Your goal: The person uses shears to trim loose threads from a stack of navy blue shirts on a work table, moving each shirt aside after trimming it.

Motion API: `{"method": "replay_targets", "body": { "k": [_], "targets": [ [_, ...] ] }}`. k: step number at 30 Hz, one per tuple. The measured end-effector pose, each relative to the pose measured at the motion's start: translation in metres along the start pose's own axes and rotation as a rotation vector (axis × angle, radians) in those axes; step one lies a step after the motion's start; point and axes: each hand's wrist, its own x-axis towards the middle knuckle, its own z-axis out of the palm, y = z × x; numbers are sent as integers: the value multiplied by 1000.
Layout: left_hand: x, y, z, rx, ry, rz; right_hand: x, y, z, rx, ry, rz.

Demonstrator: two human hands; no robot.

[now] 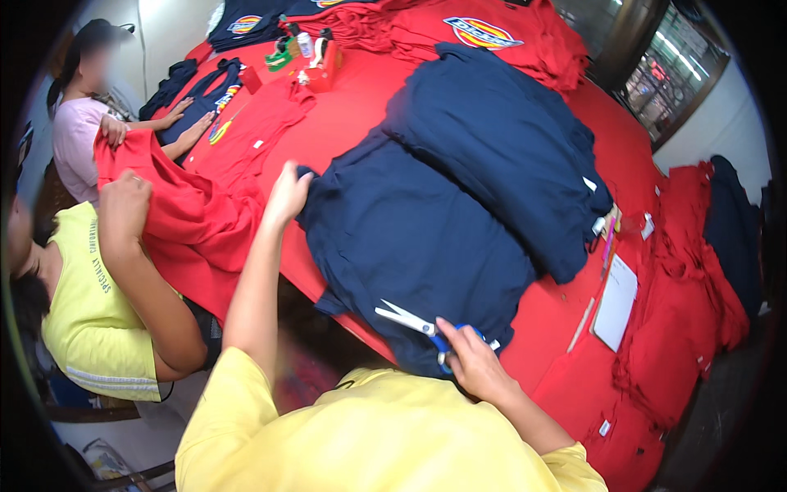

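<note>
A navy T-shirt (402,238) lies spread on the red-covered table in front of me. My left hand (288,193) is closed on a bunched corner of it at its far left. Scissors (410,321) with blue handles and parted blades are in my right hand (477,361), over the shirt's near edge. My right fingers wrap round the handles. A small white tag (494,344) shows just beside that hand. Behind the spread shirt lies a thick pile of navy shirts (500,139), touching it.
At left, a co-worker in a yellow top (98,303) lifts a red garment (197,221); another in pink (82,148) handles navy cloth. A red box with a tape dispenser (324,70) stands farther back. At right lie a notebook (615,303), a pink pen (608,243) and red shirts (676,287).
</note>
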Motion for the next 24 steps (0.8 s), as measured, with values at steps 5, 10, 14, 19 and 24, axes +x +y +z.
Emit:
{"method": "replay_targets", "body": {
  "k": [5, 10, 14, 19, 24],
  "targets": [
    [108, 176, -46, -672, -117, 287, 8, 41, -80, 719, 579, 81],
    [61, 289, -70, -725, -290, 369, -41, 101, -201, 654, 1426, -62],
    [-1, 154, -33, 258, -108, 427, -42, 75, -132, 767, 1006, 2],
    [-90, 21, 27, 471, -82, -346, -30, 25, 4, 946, 546, 151],
    [-72, 3, 6, 307, 62, -233, -58, -3, 42, 59, 322, -10]
  ]
}}
